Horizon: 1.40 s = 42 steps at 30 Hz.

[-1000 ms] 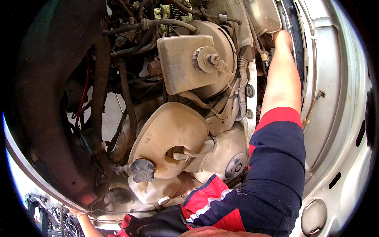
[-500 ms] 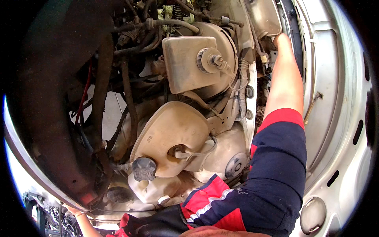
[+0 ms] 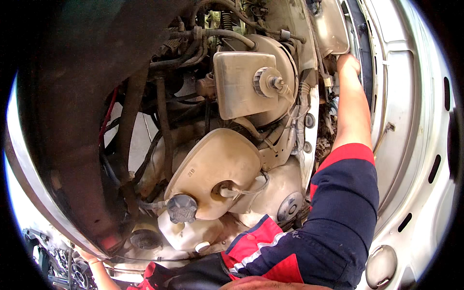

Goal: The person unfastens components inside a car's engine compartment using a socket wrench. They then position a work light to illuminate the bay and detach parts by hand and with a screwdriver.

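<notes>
The right hand (image 3: 349,64) is reaching deep along the white inner wing panel (image 3: 411,121), squeezing into the narrow gap beside the square cream reservoir (image 3: 239,84); whether its grip is wide or narrow cannot be told, fingers being hidden. The left hand is lying outside the view. A rounded tank (image 3: 215,166) with a dark cap (image 3: 182,208) is crowding the lower space.

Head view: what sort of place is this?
Most likely a car's engine bay, perhaps at a repair shop. A squarish fluid reservoir with a ribbed cap, a rounded cream coolant tank and black hoses fill it; the right hand reaches along the white bodywork.
</notes>
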Motion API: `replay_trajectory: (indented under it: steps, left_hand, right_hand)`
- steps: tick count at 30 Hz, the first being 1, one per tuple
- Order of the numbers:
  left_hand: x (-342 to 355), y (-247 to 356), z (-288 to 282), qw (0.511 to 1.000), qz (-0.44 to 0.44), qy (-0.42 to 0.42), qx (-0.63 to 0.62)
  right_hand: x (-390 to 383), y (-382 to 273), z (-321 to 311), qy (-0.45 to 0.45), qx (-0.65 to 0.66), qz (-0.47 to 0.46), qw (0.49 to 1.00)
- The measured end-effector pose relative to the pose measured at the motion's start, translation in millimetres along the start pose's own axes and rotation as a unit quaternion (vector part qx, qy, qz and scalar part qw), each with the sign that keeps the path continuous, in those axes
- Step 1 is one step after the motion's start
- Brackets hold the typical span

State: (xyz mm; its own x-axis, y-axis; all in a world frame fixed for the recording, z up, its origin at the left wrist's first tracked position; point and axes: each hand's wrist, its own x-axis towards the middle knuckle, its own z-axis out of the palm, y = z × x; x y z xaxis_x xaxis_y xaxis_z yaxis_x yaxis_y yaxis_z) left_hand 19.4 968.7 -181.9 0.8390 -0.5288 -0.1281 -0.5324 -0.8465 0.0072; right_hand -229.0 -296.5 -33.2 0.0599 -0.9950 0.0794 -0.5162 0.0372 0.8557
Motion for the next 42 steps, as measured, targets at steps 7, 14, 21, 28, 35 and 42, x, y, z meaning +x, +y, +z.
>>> replay_trajectory:
  steps: [7,14,21,28,35,42]
  left_hand:
    - [-4,32,-29,0.626,-0.452,0.119,-0.624]
    - [66,127,-74,0.553,-0.527,0.129,-0.632]
    - [20,55,-25,0.829,-0.344,0.026,-0.44]
    - [32,81,6,0.732,-0.371,0.06,-0.569]
    - [2,23,-29,0.998,-0.038,-0.049,-0.013]
    - [16,46,-41,0.979,0.13,0.024,0.157]
  right_hand:
    - [-37,-14,-24,0.029,-0.042,-0.096,0.994]
    - [-32,10,-21,0.025,0.024,-0.065,0.997]
    - [-47,18,-32,0.034,0.021,-0.077,0.996]
    - [-37,35,-22,0.094,-0.026,-0.083,0.992]
    - [-42,5,-21,0.033,0.057,-0.076,0.995]
    - [-25,8,-3,0.07,0.054,-0.057,0.994]
